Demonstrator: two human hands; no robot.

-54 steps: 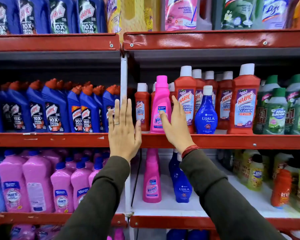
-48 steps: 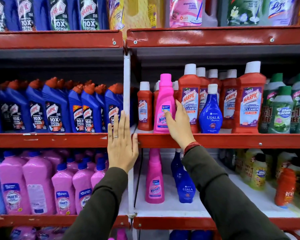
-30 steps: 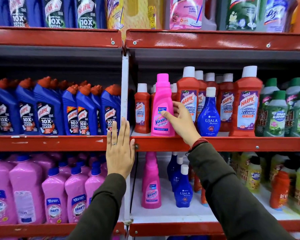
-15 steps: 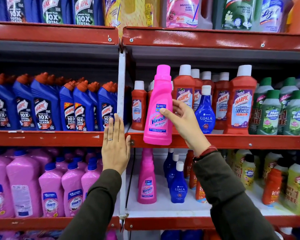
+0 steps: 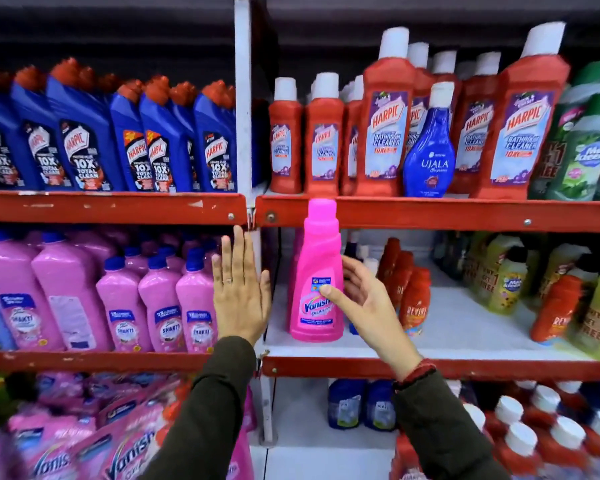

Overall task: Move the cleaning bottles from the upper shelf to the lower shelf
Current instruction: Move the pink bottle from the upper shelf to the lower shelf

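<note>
Careful: the pink Vanish bottle (image 5: 317, 289) stands upright at the front of the lower shelf (image 5: 447, 341), base close to the white deck's edge, cap overlapping the red rail of the upper shelf (image 5: 430, 213). Can't tell if the base is fully seated or just above the deck. Your right hand (image 5: 368, 303) is only loosely on it: thumb tip on the label, fingers curled round the right side and back, palm off. Treat it as a light hold, not a firm one.

Risks, as I judge them:
- Let go early and it rocks forward off the edge.
- Fingers dragging out past the side could tip it, or knock the red Revive bottles (image 5: 413, 299) just beside it.
- Another pink bottle sits close behind; pushing back hard may topple it.

Your left hand (image 5: 241, 289) is flat and open against the white upright (image 5: 243, 98), holding nothing. The blue Ujala bottle (image 5: 428, 150) is up top, unmoved.
</note>
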